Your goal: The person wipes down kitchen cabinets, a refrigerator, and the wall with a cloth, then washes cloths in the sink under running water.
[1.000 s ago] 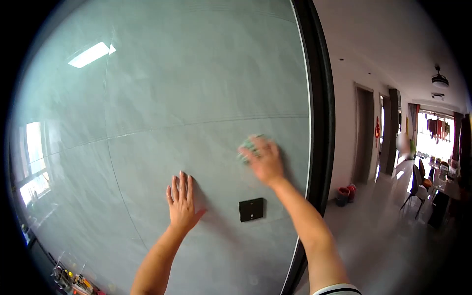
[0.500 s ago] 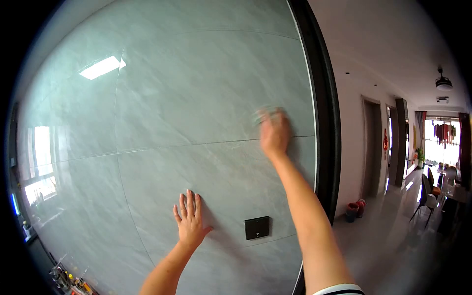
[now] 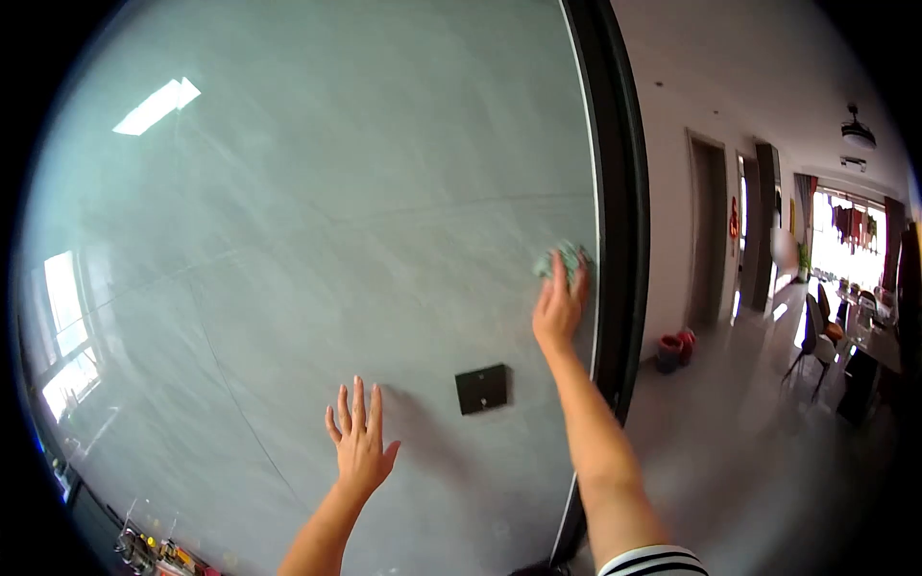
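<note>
A green-white cloth (image 3: 567,257) is pressed to the glossy grey-green tiled wall (image 3: 384,288) under the fingers of my right hand (image 3: 560,305), close to the wall's dark right frame (image 3: 624,230). My left hand (image 3: 361,444) rests with its fingers spread at the lower middle of the wall and holds nothing. Between and below the hands is a black switch plate (image 3: 481,389), to the right of my left hand and lower left of my right hand.
Bottles and small items (image 3: 158,555) stand at the lower left. Beyond the frame, a room holds red and dark buckets (image 3: 675,350), a doorway (image 3: 706,230), chairs (image 3: 814,346), a table (image 3: 876,341) and a ceiling fan (image 3: 858,132). Clothes hang by a bright window.
My right hand and the cloth have come down from above the tile seam and shifted right toward the frame. My left hand remains spread low on the wall. The view has shifted.
</note>
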{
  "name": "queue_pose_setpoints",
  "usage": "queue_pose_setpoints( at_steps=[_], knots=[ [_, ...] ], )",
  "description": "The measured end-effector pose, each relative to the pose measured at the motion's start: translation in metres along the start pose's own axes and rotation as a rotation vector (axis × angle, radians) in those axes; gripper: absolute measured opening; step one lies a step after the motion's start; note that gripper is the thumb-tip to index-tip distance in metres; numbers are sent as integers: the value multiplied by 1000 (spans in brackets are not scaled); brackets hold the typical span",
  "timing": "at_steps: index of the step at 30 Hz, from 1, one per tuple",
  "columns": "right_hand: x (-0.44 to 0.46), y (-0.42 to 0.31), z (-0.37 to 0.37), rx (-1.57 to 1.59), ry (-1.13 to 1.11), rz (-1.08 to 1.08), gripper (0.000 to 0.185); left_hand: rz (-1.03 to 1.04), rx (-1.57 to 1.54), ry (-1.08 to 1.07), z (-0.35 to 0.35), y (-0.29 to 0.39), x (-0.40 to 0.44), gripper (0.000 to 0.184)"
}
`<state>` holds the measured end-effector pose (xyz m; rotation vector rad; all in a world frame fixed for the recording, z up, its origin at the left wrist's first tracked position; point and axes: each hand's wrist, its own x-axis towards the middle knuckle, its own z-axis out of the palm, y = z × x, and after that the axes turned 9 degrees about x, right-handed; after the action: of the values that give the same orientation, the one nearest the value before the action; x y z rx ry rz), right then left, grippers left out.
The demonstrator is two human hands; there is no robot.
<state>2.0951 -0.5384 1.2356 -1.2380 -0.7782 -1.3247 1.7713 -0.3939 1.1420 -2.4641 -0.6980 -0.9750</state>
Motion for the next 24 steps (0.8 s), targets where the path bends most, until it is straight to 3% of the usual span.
queue_pose_setpoints(
  at_steps=[1,3,4,6,8,10,12,15,19,22,23,24],
  knots=[
    [-38,10,-5,-10,96,82,47,11,-14,3,6,4,-10,105],
    [-141,1,-16,-11,-79,100,47,33,-64,-14,21,15,-29,101],
    [-189,4,-17,-96,-308,76,49,40,-93,-28,30,20,-37,100],
    [-198,-5,-50,-49,-539,35,48,52,-145,-57,47,28,-45,101],
    [-177,28,-66,-152,-616,-47,48,74,-184,-125,60,33,-62,104],
    [-190,42,-69,-146,-421,136,49,73,-216,-132,74,39,-75,104],
    [-253,46,-66,-93,-238,508,54,60,-254,-153,84,47,-91,104],
    [-339,15,-62,6,-246,640,60,40,-290,-206,92,54,-108,102],
    [-260,25,-72,74,-265,600,62,41,-285,-262,107,48,-125,98],
    [-278,58,-80,35,-267,575,61,31,-314,-298,118,50,-130,97],
    [-311,64,-76,-49,-178,605,57,27,-332,-309,125,52,-131,97],
    [-350,61,-74,-104,-102,793,56,31,-353,-328,130,55,-137,97]
  ],
)
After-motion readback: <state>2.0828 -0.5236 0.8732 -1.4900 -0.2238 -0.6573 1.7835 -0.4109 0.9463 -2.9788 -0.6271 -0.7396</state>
